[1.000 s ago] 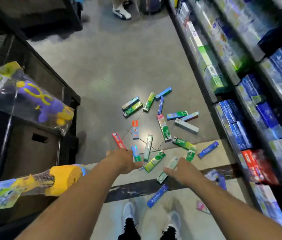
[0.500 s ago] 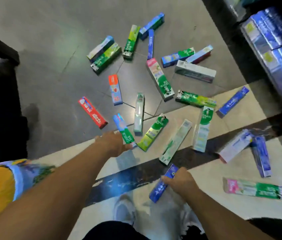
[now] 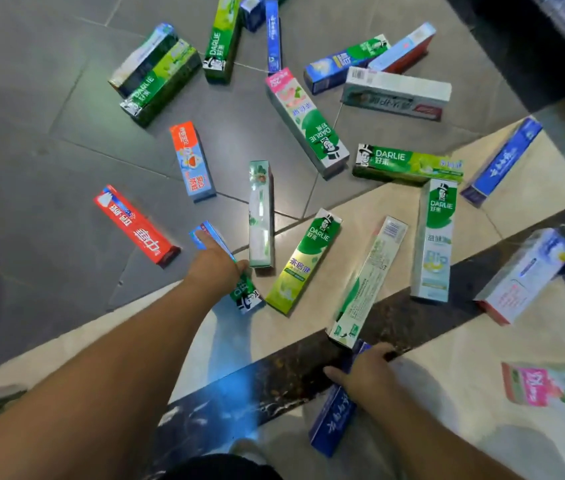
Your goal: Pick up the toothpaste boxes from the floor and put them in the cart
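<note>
Underfoot, the floor (image 3: 49, 109) is dark grey tile across the far and left part of the view, meeting glossy cream tile nearer the person, with a black marbled strip (image 3: 274, 379) running diagonally through the cream area. At the far right edge a dark shelf base (image 3: 530, 46) rises from the floor.

Toothpaste boxes lie scattered flat over both tile colours, none in a cart. The left hand (image 3: 213, 268) grasps a blue and green Darlie box (image 3: 244, 294) near the seam of grey and cream, thumb on one side and fingers curled over the top; the box's blue far end shows past the fingertips. The right hand (image 3: 365, 374) grips a dark blue box (image 3: 331, 420) lying on the marbled strip, fingers wrapped over its far end.

Just left of the left hand lies a red box (image 3: 135, 225), and beyond it an orange and blue box (image 3: 191, 161). A pale green box (image 3: 261, 213) sits just right of the left hand, beside a green and yellow Darlie box (image 3: 303, 261). A long whitish box (image 3: 367, 282) reaches down to touch the dark blue one. Farther right stands a white and green Darlie box (image 3: 434, 240), with a pink and green box (image 3: 551, 384) at the near right edge.
</note>
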Action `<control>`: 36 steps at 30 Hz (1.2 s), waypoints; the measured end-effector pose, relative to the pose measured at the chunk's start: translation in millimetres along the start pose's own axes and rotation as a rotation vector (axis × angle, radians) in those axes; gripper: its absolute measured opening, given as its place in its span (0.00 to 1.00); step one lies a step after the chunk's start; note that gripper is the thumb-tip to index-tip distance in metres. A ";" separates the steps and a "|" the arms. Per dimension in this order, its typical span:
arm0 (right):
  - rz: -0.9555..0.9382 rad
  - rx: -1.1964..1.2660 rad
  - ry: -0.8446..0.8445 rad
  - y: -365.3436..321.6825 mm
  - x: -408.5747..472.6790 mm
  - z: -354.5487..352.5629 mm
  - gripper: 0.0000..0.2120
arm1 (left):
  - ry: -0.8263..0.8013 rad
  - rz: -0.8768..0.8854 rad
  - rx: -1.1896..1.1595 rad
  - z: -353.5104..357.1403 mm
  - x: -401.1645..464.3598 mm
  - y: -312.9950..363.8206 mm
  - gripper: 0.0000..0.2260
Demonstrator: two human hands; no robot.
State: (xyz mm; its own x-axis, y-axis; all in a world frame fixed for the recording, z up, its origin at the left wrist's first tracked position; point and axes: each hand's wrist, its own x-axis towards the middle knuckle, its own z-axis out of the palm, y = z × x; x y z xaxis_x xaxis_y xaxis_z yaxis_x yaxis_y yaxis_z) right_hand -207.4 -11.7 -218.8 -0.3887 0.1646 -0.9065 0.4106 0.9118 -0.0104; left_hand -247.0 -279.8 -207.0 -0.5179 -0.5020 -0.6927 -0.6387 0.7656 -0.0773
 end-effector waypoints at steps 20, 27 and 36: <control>-0.340 -0.064 0.177 -31.5 -294.7 -229.2 0.31 | 0.069 0.065 -0.449 -230.0 -247.0 -21.1 0.33; -0.612 -0.006 0.215 -77.6 -525.2 -361.1 0.40 | 0.126 0.215 -0.559 -421.7 -417.2 -23.0 0.22; -0.826 0.028 0.346 -94.7 -734.0 -479.0 0.42 | 0.265 0.310 -0.457 -589.2 -586.5 -33.2 0.20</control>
State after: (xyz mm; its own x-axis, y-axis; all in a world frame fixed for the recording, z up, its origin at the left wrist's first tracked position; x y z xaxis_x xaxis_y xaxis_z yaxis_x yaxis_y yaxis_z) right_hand -356.1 -38.7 649.7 -0.7943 -0.4321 -0.4271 -0.0927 0.7809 -0.6178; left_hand -257.3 -247.9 624.4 -0.8053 -0.4109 -0.4274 -0.5844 0.6717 0.4553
